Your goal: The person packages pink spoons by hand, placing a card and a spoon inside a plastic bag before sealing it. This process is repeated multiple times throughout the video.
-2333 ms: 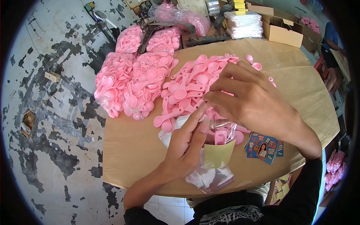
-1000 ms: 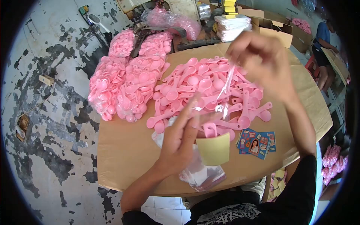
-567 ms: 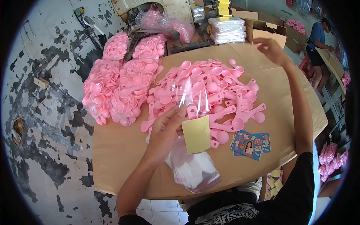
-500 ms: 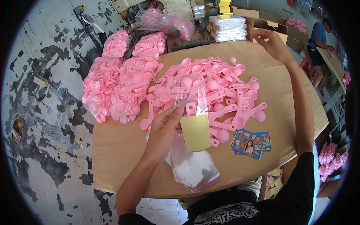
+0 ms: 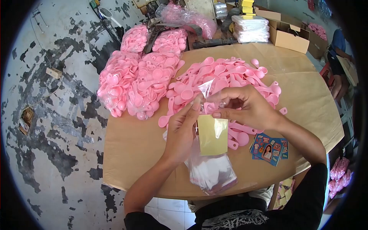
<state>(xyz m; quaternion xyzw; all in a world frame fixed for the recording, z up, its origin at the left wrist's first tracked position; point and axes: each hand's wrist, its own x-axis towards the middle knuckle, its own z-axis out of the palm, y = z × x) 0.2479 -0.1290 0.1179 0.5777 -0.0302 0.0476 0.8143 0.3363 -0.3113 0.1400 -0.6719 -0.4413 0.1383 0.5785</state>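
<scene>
My left hand point(image 5: 181, 132) pinches the left edge of a small clear plastic bag point(image 5: 206, 89), upright over the table, with a plain yellow card point(image 5: 212, 136) in its lower part. The handle end of a pink spoon point(image 5: 209, 108) shows just above the card. My right hand point(image 5: 251, 107) is closed at the bag's upper right side, its thumb at the card's top corner and its fingers curled by the spoon handle. Beneath lies a stack of clear bags point(image 5: 212, 172). Behind my hands spreads a heap of loose pink spoons point(image 5: 234, 73).
Filled bags of pink spoons point(image 5: 147, 80) stand at the left of the brown-covered table point(image 5: 134, 153). Blue printed cards point(image 5: 270, 147) lie near my right forearm. At the back are stacked clear packs point(image 5: 251, 28) and a cardboard box point(image 5: 289, 36). Another person point(image 5: 339, 57) is at far right.
My right hand has come down from near the cardboard box at the back to the bag in my left hand. The view has shifted, moving the table slightly right in the picture.
</scene>
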